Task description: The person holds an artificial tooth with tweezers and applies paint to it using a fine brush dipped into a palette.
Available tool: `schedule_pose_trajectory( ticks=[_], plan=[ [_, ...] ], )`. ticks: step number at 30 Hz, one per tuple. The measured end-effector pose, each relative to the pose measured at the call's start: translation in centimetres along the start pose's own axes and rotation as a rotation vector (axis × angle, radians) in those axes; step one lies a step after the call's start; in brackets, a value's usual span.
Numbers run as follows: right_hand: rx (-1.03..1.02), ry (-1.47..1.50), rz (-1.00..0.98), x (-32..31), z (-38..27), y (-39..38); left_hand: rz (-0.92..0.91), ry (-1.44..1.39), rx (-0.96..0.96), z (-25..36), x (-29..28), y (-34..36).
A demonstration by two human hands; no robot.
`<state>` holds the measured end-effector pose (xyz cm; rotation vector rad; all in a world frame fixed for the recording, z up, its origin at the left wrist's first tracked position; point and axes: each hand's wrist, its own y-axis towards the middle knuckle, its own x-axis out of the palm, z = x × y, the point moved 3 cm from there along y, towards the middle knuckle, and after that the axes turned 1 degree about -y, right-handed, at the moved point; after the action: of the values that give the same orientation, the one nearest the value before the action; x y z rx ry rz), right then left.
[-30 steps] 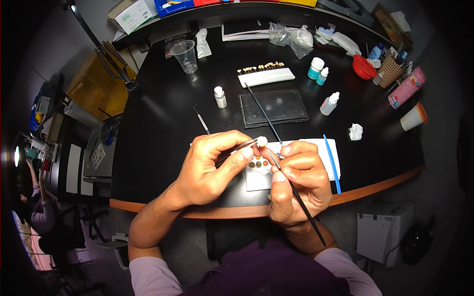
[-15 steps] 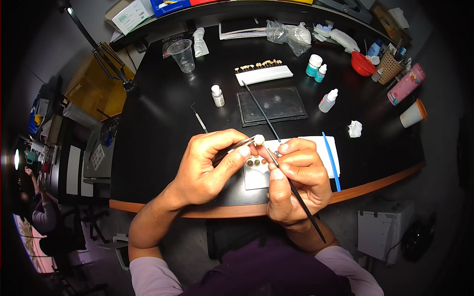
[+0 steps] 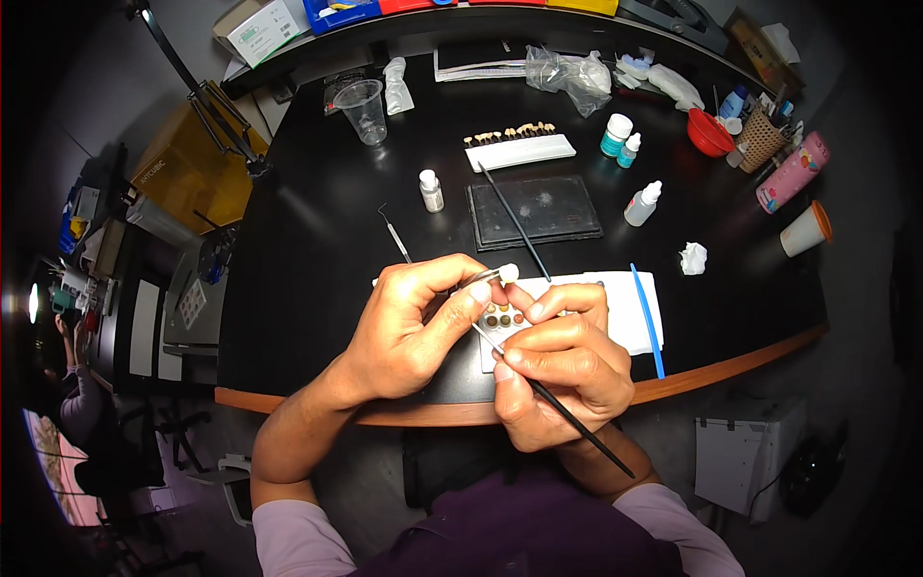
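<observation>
1. Our left hand grips a slender metal tool, the small white piece at its tip, at this hand's two o'clock.
2. Our right hand holds a black-handled brush, its tip apart from the piece, at the piece's seven o'clock.
3. We see a palette at our left hand's three o'clock.
</observation>
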<state>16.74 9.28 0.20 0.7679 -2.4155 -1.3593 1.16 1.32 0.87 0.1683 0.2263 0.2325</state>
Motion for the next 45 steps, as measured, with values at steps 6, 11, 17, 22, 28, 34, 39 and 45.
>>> schedule_pose_trajectory(
  ticks=[6,11,17,22,28,34,39,45],
  plan=[
    [-0.008,0.072,0.050,-0.1,0.2,-0.3,0.025,-0.018,-0.028,0.9,0.2,0.1],
    [-0.024,-0.076,0.104,-0.6,0.5,-0.5,0.065,-0.106,-0.038,0.7,0.4,-0.1],
    [-0.049,-0.127,0.106,-0.7,1.1,-1.1,0.095,0.017,0.050,0.9,0.9,0.0],
    [-0.040,-0.128,0.123,-0.7,1.1,-0.9,0.084,0.018,0.021,1.0,0.7,-0.1],
    [-0.051,-0.157,0.100,-0.7,1.1,-0.7,0.091,0.045,0.034,0.9,0.7,-0.1],
    [-0.038,-0.152,0.096,-0.7,1.0,-0.7,0.090,0.037,0.024,1.0,0.7,-0.1],
    [-0.043,-0.154,0.105,-0.7,1.1,-0.7,0.090,0.035,0.041,0.9,0.7,-0.1],
    [-0.035,-0.149,0.108,-0.7,1.1,-0.7,0.092,0.037,0.063,0.8,0.7,0.0]
  ],
)
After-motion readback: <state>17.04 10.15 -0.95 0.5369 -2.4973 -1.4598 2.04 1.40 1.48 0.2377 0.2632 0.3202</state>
